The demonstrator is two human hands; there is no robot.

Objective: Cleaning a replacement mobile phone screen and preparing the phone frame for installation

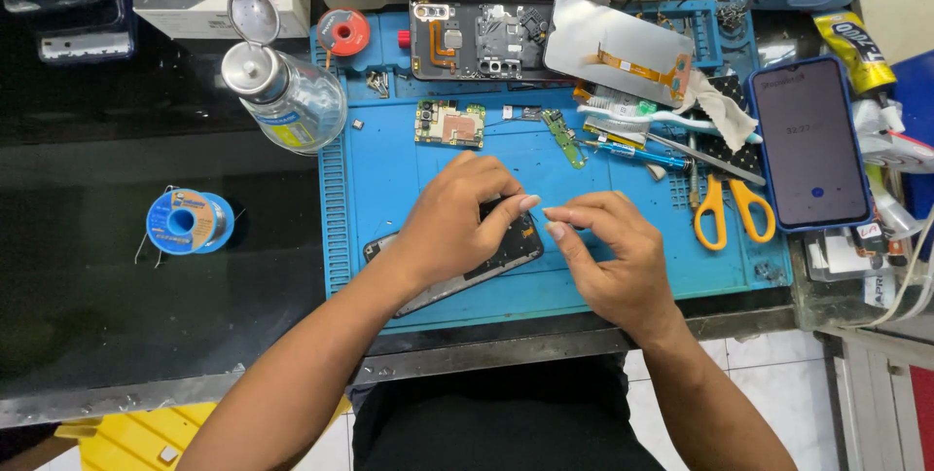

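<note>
My left hand (462, 223) rests on a dark phone frame (506, 255) lying tilted on the blue work mat (389, 179), with index finger and thumb pinched near its upper right edge. My right hand (608, 257) is beside it, fingertips pinched and almost touching the left fingertips; something very small may be between them, too small to tell. A small circuit board (449, 124) and a thin green board (561, 135) lie farther back on the mat.
An opened phone body (477, 38) and a silver screen panel (613, 48) sit at the mat's back. Yellow-handled scissors (732, 206), tweezers, a toothbrush (652, 116) and a blue-cased phone (809, 145) lie right. A clear bottle (287, 91) and solder spool (187, 221) stand left.
</note>
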